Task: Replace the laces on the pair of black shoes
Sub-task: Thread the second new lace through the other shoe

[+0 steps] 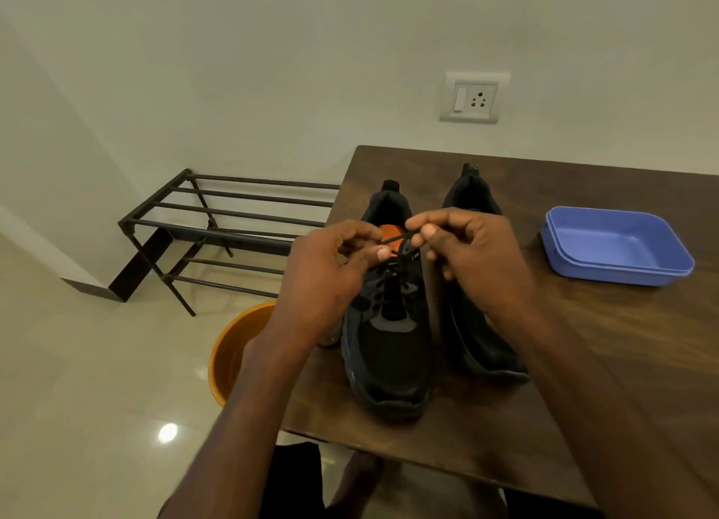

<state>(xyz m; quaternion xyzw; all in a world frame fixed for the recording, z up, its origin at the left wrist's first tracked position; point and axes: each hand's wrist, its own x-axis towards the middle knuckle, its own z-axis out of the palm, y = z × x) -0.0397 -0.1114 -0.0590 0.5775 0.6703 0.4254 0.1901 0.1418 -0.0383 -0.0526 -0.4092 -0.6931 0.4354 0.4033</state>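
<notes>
Two black shoes stand side by side on a dark wooden table [505, 421], toes toward me. The left shoe [389, 359] has an orange insole and a black lace [395, 240] threaded through its eyelets. My left hand [323, 281] pinches one end of that lace over the shoe's opening. My right hand [470, 253] pinches the other end, and the lace stretches between the two hands. My right hand and forearm partly cover the right shoe [474, 339], so its laces are hidden.
An open blue plastic box [614, 246] sits at the table's right side. Left of the table, an orange bucket [233, 355] stands on the tiled floor, with a black metal shoe rack [218, 222] behind it. A wall socket [472, 98] is above the table.
</notes>
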